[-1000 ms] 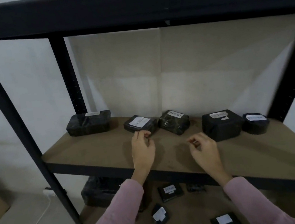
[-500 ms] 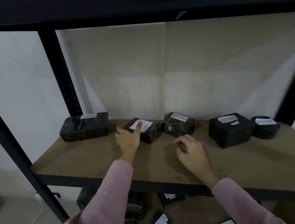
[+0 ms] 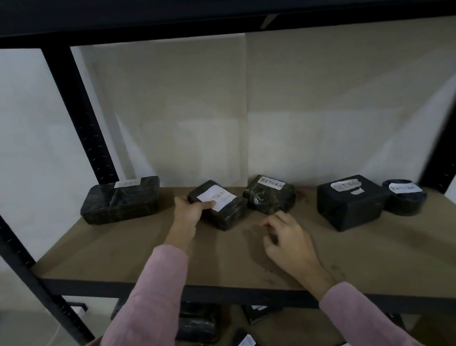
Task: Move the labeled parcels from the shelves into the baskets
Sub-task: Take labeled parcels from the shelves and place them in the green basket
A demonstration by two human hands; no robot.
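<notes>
Several black wrapped parcels with white labels lie on the brown shelf board [image 3: 133,250]. My left hand [image 3: 190,213] grips the left side of a small parcel [image 3: 225,210], thumb across its white label. Just right of it lies a second parcel [image 3: 271,197] marked RETURN. My right hand [image 3: 286,237] hovers over the board in front of that parcel, fingers curled and holding nothing. A long parcel [image 3: 121,200] lies at the far left, a boxy parcel [image 3: 349,201] and a round parcel [image 3: 404,195] at the right. No basket is in view.
Black steel uprights [image 3: 79,116] frame the shelf, and a dark beam [image 3: 200,1] runs overhead. A lower shelf [image 3: 292,334] holds more small labelled parcels. A white wall stands behind; a cable lies on the floor at the lower left.
My left hand has reached forward from the board and closed on the small parcel, which has tilted slightly. My right hand has stayed low over the board. The camera has moved closer.
</notes>
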